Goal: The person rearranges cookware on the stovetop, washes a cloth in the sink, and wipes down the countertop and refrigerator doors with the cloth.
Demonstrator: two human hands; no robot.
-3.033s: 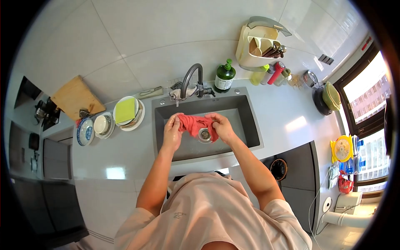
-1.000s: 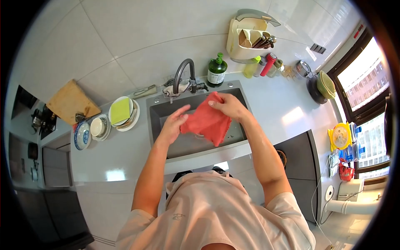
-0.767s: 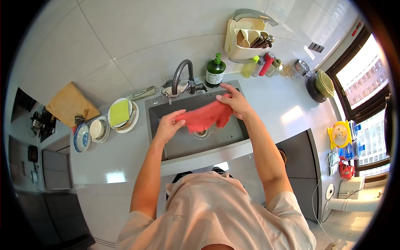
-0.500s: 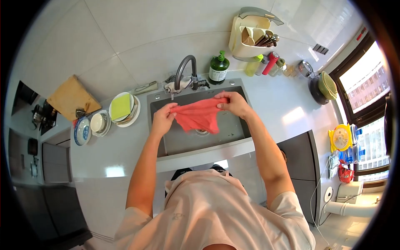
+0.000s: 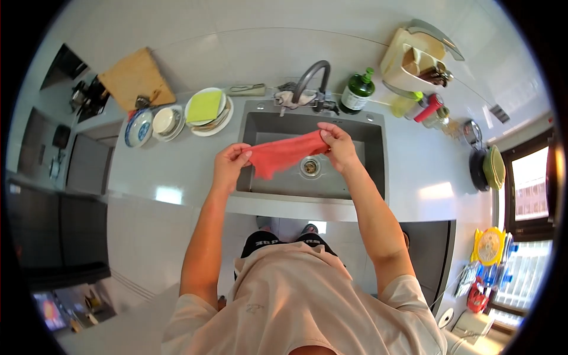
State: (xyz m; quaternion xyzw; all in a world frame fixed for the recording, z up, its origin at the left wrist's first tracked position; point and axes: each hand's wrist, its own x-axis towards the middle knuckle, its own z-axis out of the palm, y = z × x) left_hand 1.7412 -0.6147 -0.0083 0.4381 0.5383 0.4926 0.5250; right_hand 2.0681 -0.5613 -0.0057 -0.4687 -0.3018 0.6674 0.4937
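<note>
Grey sink point(image 5: 319, 188) | red cloth point(image 5: 284, 154) above — left hand point(image 5: 228, 167), right hand point(image 5: 341, 149) — grip: pinching opposite ends

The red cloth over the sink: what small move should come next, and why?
Probably bring the left hand across to the right hand, folding the red cloth in half. Each hand pinches one end, the cloth stretches between them above the sink, and its lower edge hangs loose, so meeting the ends looks like an easy step.
</note>
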